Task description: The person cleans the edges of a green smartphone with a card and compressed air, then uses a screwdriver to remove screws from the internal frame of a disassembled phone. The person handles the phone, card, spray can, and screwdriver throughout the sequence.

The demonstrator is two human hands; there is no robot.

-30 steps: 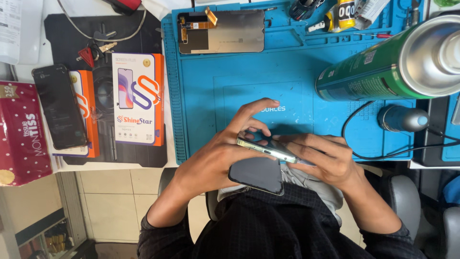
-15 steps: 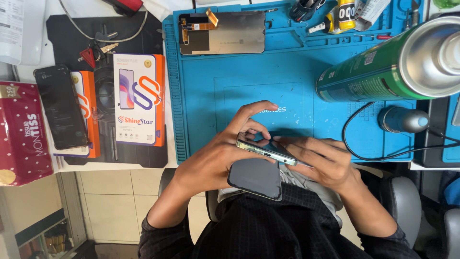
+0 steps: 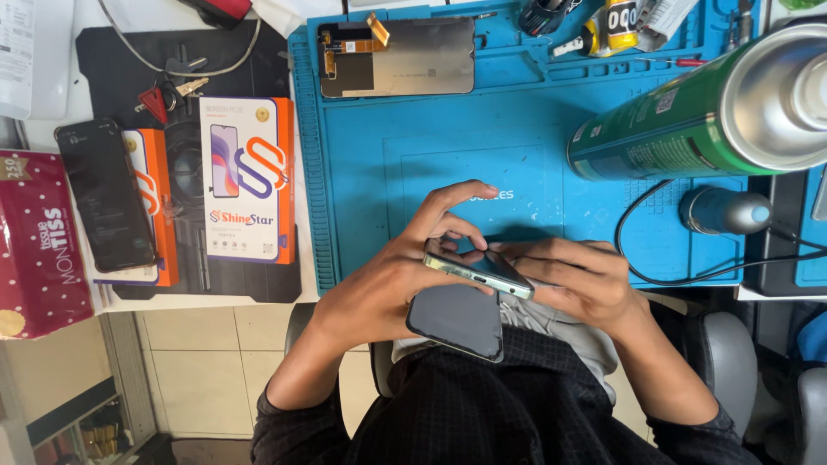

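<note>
A: Nearest the body?
B: A dark, glossy, round-cornered glass panel [image 3: 457, 320] lying on the lap, just under the hands.

A: Hands?
B: Left hand [image 3: 392, 280] and right hand [image 3: 575, 280] both grasp a slim pale-green phone [image 3: 479, 269], seen edge-on and tilted, at the near edge of the blue silicone work mat [image 3: 517, 138]. Left fingers curl over its top; the index finger is raised and straight. Right fingers wrap it from the other side.

A: Beyond that?
B: To the right, a black cable [image 3: 642, 267] and a small blue-grey cylinder [image 3: 722, 210]. To the left, off the mat, two orange-and-white screen boxes [image 3: 247, 191] and a black phone [image 3: 105, 195] on a black pad, and a red dotted tissue box [image 3: 39, 245] at the edge.

A: Farthest?
B: A large green spray can [image 3: 689, 112] lying on its side, and a grey metal-backed display panel [image 3: 396, 57] with an orange flex strip.
</note>
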